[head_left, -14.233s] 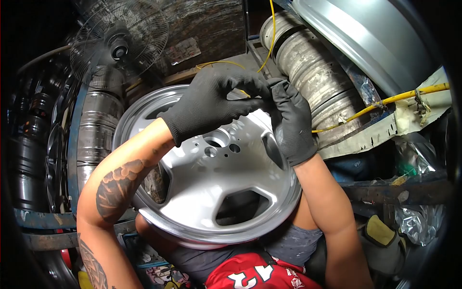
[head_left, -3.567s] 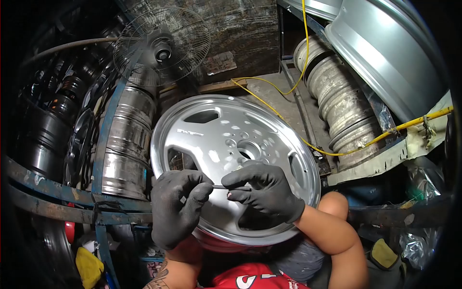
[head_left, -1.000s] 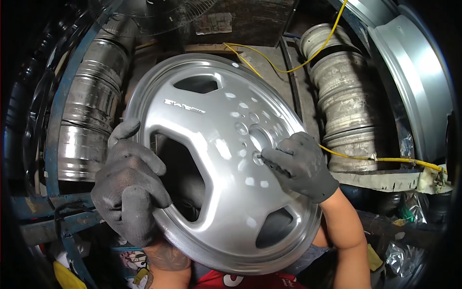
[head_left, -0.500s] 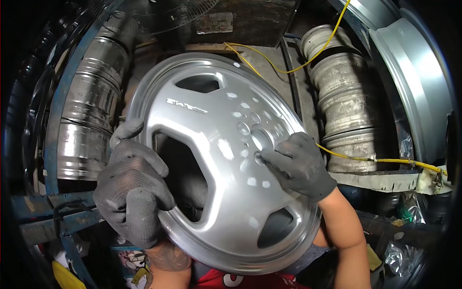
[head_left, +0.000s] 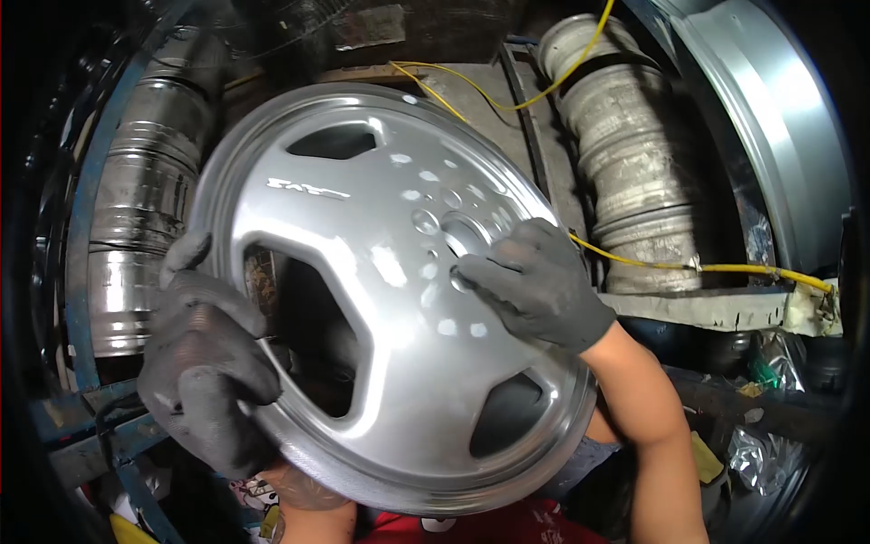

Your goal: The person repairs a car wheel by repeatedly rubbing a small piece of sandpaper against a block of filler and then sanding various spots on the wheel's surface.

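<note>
A silver alloy wheel rim (head_left: 408, 354) fills the middle of the view, tilted with its face toward me. It has large spoke openings, raised lettering on its upper left and round bolt holes about a centre bore. My left hand (head_left: 208, 363), in a dark grey glove, is closed around the rim's left edge, with the fingers curled. In a matching glove, my right hand (head_left: 539, 286) is closed at the hub, its fingertips at a bolt hole and the centre bore. How deep those fingertips reach is hidden.
Bare metal rims (head_left: 145, 208) are stacked on a blue-framed rack at left. More dull, worn rims (head_left: 630, 163) stand stacked at right, beside a large silver rim (head_left: 770, 118). A yellow cable (head_left: 761, 269) runs across the right side. Crumpled foil (head_left: 761, 462) lies at lower right.
The wheel rim and both hands have shifted left in view, with the rim slightly turned. Both hands keep their places on it. The background has also shifted left and up on the right side.
</note>
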A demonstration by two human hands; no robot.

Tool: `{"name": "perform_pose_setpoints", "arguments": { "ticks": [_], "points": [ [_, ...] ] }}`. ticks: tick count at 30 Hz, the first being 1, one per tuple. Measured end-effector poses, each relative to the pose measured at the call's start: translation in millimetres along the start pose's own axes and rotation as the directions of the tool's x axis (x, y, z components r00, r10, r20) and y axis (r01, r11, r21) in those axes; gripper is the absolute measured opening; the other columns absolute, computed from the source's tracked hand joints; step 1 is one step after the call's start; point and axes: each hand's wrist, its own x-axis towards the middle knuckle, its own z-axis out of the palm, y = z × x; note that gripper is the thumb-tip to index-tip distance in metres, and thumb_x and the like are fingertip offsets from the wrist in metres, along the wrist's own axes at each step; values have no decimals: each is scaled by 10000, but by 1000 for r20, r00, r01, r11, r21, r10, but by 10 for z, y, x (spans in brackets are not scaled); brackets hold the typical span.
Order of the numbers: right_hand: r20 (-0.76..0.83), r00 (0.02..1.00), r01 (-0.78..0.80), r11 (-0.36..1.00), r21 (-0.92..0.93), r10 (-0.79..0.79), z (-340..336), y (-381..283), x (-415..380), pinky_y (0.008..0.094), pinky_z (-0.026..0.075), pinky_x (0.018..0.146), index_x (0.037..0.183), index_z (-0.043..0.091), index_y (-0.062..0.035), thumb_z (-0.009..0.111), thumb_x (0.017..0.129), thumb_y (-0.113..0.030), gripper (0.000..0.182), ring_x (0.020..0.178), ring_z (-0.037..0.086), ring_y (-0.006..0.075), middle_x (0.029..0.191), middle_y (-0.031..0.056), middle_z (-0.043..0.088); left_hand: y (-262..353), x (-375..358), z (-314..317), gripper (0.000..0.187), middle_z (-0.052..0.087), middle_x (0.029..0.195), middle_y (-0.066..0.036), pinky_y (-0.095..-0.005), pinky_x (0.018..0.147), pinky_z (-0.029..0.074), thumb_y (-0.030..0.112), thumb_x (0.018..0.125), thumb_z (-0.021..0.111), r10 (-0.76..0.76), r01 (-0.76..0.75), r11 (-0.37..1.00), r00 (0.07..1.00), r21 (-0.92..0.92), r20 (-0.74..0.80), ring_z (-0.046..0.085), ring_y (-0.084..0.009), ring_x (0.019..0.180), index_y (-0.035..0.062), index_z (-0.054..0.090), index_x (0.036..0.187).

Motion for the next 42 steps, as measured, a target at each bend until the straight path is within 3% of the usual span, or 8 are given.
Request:
{"name": "perform_pose_setpoints", "arguments": {
  "ticks": [8, 11, 14, 18, 21, 31, 39, 42],
  "points": [
    [-25, 1000, -4, 1000, -6, 3, 5, 17, -40, 382, 457, 692, 1090, 766, -155, 834, 797, -118, 303, 749, 551, 227, 831, 4, 588, 77, -8, 98, 135, 387, 564, 33, -633, 1159, 389, 146, 755, 518, 31, -32, 999, 999, 31, 37, 544, -193, 695, 159, 457, 635],
    [76, 996, -37, 996, -77, 43, -76, -46, -104, 379, 467, 707, 1077, 766, -150, 834, 792, -114, 295, 774, 575, 228, 858, 12, 606, 9, 8, 162, 279, 427, 500, 7, -578, 1125, 404, 245, 768, 510, -44, 39, 998, 990, -38, -132, 536, -194, 587, 163, 467, 504],
    [-31, 999, -13, 1000, -17, 12, 28, -40, 12, 375, 469, 710, 1052, 765, -147, 838, 782, -117, 281, 781, 579, 224, 853, 8, 601, 87, 18, 185, 292, 445, 499, 1, -580, 1119, 410, 243, 792, 496, -53, 55, 998, 988, 10, -142, 533, -195, 577, 157, 464, 514],
    [-55, 998, -29, 998, -63, 26, 39, -58, -66, 368, 471, 707, 1018, 763, -150, 840, 771, -120, 260, 776, 574, 218, 841, -5, 588, 67, 28, 148, 312, 445, 496, 15, -591, 1117, 410, 286, 816, 505, -59, 56, 998, 992, -27, -113, 571, -187, 622, 155, 505, 532],
    [-25, 1000, -14, 996, -89, 12, 23, -81, 8, 362, 476, 709, 1010, 764, -160, 844, 764, -132, 260, 791, 586, 211, 842, -9, 588, -70, 54, -137, 275, 478, 534, 25, -593, 1128, 401, 268, 804, 602, 80, -78, 997, 985, -20, 153, 591, -185, 653, 164, 524, 562],
    [39, 996, -75, 987, -141, 81, -64, -114, -18, 370, 479, 717, 1028, 766, -163, 838, 762, -130, 278, 773, 596, 218, 833, 1, 586, 100, 71, -158, 233, 575, 639, 64, -540, 1202, 296, 236, 838, 748, -88, 90, 996, 959, 4, 270, 600, -164, 661, 203, 600, 661],
    [88, 971, -207, 965, -162, 223, -271, -355, 84, 397, 478, 677, 1033, 753, -145, 822, 772, -117, 271, 715, 587, 254, 763, 31, 549, -126, 64, -360, 339, 561, 519, 100, -559, 1199, 233, 275, 751, 793, 32, -11, 998, 915, -56, 401, 592, -110, 539, 224, 571, 500],
    [120, 971, -183, 967, -180, 206, -218, -389, 83, 408, 472, 672, 1025, 745, -139, 818, 774, -109, 262, 705, 579, 262, 760, 44, 545, -138, -17, -229, 360, 554, 508, 95, -540, 1130, 310, 270, 743, 800, 70, -40, 992, 965, -123, 254, 596, -105, 543, 230, 552, 485]
  ]
}}
